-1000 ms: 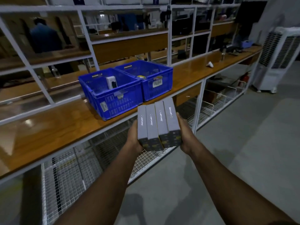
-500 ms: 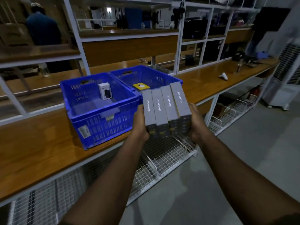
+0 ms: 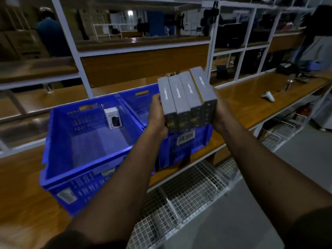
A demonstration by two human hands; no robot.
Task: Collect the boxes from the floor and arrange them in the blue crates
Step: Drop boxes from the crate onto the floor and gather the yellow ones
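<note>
The left hand and right hand press inward on a row of four grey boxes (packed side by side), holding them above the right blue crate. Left of the hands, the left blue crate holds one small white box.

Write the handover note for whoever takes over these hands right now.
Left hand: pressed on the left side of a row of four grey boxes.
Right hand: pressed on the right side of the same row; the grip is shared.
Boxes: held in the air over the right crate.
Left crate: on the bench, holding one small white box upright at its far wall.
Done: four boxes brought to the crates.
Left: set them into a crate. The floor in view shows no more boxes.
</note>
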